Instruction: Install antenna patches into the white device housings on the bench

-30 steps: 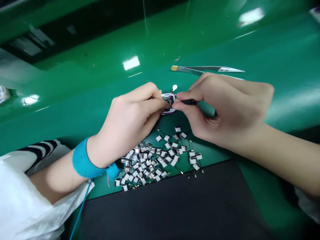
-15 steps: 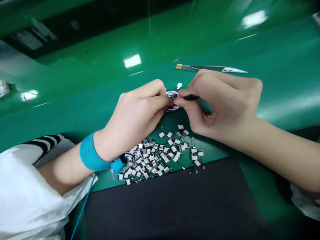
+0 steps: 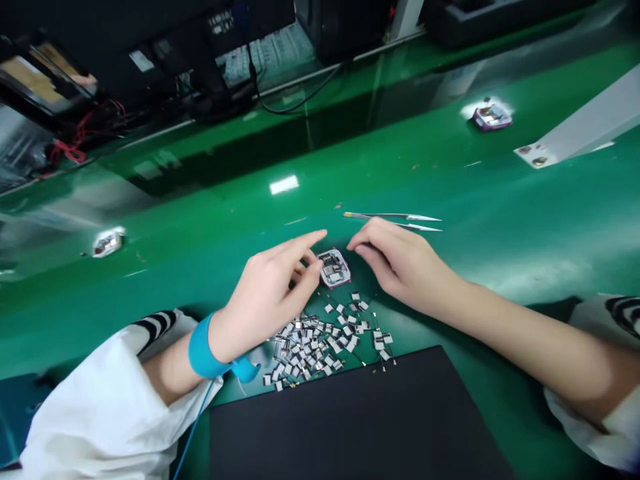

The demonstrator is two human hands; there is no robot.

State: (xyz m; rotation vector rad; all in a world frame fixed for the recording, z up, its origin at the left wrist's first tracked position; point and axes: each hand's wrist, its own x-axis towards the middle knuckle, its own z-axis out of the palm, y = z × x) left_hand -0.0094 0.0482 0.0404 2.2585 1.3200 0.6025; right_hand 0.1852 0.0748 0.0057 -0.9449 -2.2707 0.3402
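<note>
A small device in an open white and pink case [image 3: 335, 268] lies on the green table between my hands, circuit parts showing inside. Left of it is my left hand [image 3: 280, 280], index finger stretched out and the other fingers loosely bent. Its thumb tip is at the case's left edge; whether it touches is unclear. My right hand [image 3: 405, 263] is just right of the case, thumb and fingertips drawn together; anything between them is hidden. Tweezers [image 3: 373, 215] lie behind the right hand. Many small white-and-black pieces with thin leads [image 3: 320, 343] are heaped in front of the device.
A black mat [image 3: 350, 420] covers the near part of the table. Similar open devices sit at the far left [image 3: 108, 242] and far right [image 3: 493, 116]. A white metal leg [image 3: 585, 123] stands at right. Cables and dark equipment line the back. A blue wristband [image 3: 205, 350] trails a cord.
My hands have drawn apart, uncovering the device, and the left fingers have loosened from it. The black tool in my right hand and the small white disc are out of sight. The view has shifted.
</note>
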